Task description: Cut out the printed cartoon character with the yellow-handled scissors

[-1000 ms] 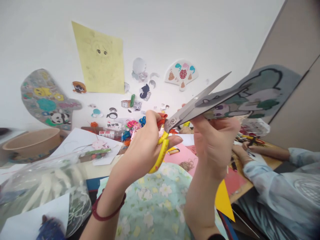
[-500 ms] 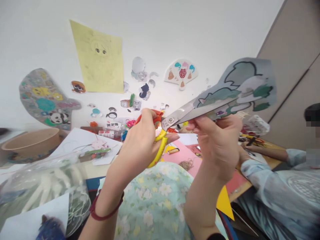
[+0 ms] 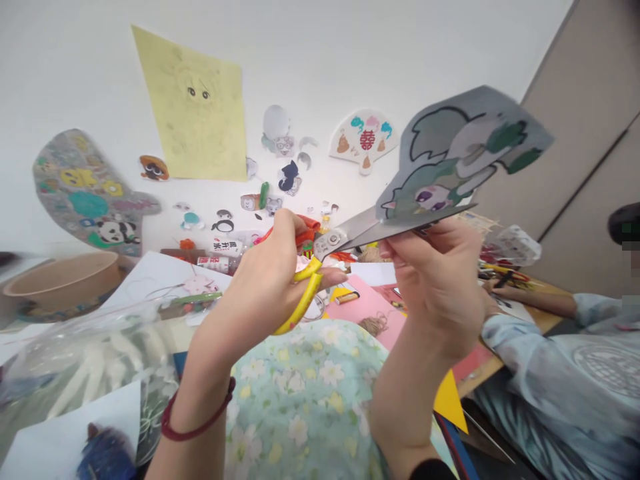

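Observation:
My left hand is closed round the red and yellow handles of large scissors, whose blades point right. Between the blades lies the lower edge of a paper cutout, a grey-green drawn character with a bushy tail. My right hand pinches the cutout from below, its fingers close under the lower blade. The fingertips behind the paper are partly hidden.
Cutouts and a yellow drawing hang on the wall. A brown bowl and a plastic bag stand at the left. Pink paper with twine lies beyond my lap. Another person's sleeve is at the right.
The cutout has tilted and turned, showing more of its drawn face above the blades. My left hand and the scissor handles have shifted slightly left.

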Demonstrator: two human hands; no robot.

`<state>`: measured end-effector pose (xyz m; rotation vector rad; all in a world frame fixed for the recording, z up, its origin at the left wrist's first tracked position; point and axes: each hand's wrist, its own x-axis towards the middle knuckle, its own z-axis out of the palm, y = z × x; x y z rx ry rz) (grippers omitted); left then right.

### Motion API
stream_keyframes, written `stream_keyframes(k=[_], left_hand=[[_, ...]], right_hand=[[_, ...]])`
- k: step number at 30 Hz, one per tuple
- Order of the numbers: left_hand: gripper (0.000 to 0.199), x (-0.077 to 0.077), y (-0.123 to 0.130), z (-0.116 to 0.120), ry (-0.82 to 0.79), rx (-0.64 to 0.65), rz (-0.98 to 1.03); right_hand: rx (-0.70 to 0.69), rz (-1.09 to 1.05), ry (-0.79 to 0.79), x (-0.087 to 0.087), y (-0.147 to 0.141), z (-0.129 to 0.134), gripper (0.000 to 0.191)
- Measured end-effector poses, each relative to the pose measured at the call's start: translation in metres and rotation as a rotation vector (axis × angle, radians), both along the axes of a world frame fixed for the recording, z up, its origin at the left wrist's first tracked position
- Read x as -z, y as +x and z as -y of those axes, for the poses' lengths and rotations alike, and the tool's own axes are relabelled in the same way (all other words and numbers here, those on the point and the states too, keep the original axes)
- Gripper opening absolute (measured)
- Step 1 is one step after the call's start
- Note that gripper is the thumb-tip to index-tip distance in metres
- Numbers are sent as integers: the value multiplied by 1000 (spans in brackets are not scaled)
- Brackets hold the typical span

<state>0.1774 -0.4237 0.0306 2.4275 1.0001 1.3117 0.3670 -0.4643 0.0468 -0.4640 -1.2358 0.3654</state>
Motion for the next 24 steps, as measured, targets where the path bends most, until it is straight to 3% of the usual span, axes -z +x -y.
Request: stream_keyframes(k=[5,9,19,24], left_hand=[[50,-2,2,2,-59,16,27],[51,-4,3,-1,-112,54,30],[40,-2,0,-9,-69,26,-16],[43,2,-11,-25,-131,160,25]], right_hand=[[-18,12,29,0,-4,-5,14],[-18,26,-68,-1,-8,-2,17],[-13,-79,-57,-2,-11,-8,11],[-8,-138,-89,-2,-6,-20,6]])
